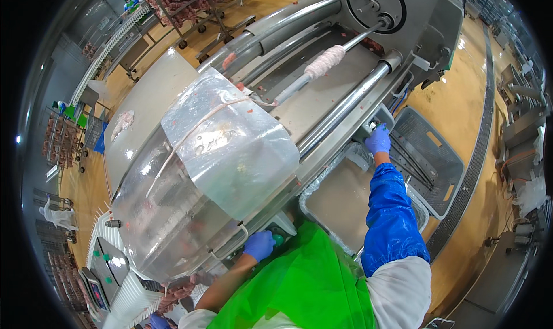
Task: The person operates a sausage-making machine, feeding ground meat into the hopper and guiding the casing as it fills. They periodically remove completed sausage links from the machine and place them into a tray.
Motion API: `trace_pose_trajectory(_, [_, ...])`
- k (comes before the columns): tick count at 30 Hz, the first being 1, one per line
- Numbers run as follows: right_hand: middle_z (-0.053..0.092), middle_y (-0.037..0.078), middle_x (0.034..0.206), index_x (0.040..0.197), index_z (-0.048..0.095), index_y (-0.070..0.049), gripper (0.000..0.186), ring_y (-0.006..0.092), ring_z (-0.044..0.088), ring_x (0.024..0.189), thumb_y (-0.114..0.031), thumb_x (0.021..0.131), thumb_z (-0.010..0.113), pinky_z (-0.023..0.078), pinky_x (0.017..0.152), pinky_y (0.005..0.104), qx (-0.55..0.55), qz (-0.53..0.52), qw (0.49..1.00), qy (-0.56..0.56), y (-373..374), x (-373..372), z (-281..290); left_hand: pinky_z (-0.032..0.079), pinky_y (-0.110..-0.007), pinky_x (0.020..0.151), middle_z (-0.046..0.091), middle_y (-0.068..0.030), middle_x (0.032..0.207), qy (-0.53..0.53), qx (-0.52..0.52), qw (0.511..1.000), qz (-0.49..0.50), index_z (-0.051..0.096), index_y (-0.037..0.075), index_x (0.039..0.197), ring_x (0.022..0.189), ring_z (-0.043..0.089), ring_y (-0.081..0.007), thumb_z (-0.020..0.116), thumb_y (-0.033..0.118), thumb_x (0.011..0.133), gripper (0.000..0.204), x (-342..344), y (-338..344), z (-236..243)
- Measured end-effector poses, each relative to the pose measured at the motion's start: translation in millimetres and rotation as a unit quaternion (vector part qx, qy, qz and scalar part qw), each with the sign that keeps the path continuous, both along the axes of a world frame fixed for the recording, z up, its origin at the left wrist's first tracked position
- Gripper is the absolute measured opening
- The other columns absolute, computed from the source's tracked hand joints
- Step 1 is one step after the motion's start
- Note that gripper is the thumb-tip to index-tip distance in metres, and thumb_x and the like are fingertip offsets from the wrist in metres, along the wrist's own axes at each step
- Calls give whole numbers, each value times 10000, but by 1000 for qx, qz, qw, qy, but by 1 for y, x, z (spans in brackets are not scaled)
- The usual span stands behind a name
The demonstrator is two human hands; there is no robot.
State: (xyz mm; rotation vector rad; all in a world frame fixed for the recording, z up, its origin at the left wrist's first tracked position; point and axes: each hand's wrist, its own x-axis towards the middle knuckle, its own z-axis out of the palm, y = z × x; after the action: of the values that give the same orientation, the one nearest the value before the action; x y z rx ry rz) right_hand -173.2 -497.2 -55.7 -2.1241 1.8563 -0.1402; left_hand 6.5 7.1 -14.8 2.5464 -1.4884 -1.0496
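Observation:
My left hand (259, 245), in a blue-purple glove, is at the near edge of a steel machine, its fingers curled at a round green button (279, 239). My right hand (378, 139), gloved alike below a blue sleeve, reaches a small grey control box (366, 131) farther along that edge. Its fingers are bent, and what they hold is partly hidden. Whitish gathered casing (325, 62) sits bunched on a steel tube (294, 89) of the machine. A thin pale strand of casing (199, 124) runs from the tube's end across a shiny metal plate (230, 150).
A clear domed cover (167, 214) lies left of the plate. Below the machine's edge stand a tub of cloudy liquid (337, 199) and a grey crate (446, 162). Racks of meat (173, 4) stand behind. Another person's gloved hand (159, 321) shows at lower left.

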Motion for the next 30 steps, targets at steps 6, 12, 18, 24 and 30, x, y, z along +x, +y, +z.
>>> trace_pose_trajectory(6, [457, 338, 1327, 1461, 171, 107, 1067, 415, 582, 1140, -294, 702, 806, 515, 922, 435, -16, 6, 1000, 1, 1, 0, -1, 513, -520, 707, 672, -199, 852, 7, -2, 1000, 21, 654, 64, 857, 797, 653, -409, 649, 314, 825, 253, 0, 1, -5])
trace_pose_trajectory(12, [444, 326, 1331, 1454, 189, 111, 1029, 406, 584, 1137, -238, 705, 802, 522, 912, 426, -4, 4, 1000, -8, 1, 0, 0, 512, -520, 692, 669, -199, 838, 6, 6, 1000, 17, 653, 65, 861, 780, 648, -414, 643, 306, 821, 244, 0, 2, -8])
trace_pose_trajectory(18, [454, 320, 1326, 1455, 192, 108, 1028, 403, 585, 1138, -234, 702, 803, 525, 906, 429, -14, -1, 1000, -7, 2, 1, 2, 507, -520, 697, 667, -205, 843, 13, 4, 1000, 28, 654, 62, 853, 782, 646, -417, 641, 305, 819, 246, 1, 2, -11])
trace_pose_trajectory(24, [438, 321, 1361, 1458, 156, 126, 1072, 403, 560, 1176, -265, 700, 805, 504, 948, 426, -18, 20, 1000, -3, -3, -3, -6, 504, -521, 719, 672, -208, 882, 16, 3, 999, 33, 656, 56, 864, 820, 648, -414, 620, 313, 833, 261, 0, 3, -10])
trace_pose_trajectory(30, [659, 220, 1084, 1140, 647, -22, 483, 358, 614, 1078, -309, 762, 735, 499, 901, 434, -24, 42, 995, -83, 9, 23, 62, 504, -516, 717, 675, -199, 891, 25, -30, 998, 44, 654, 68, 894, 826, 649, -411, 607, 333, 851, 273, -2, 9, 4])
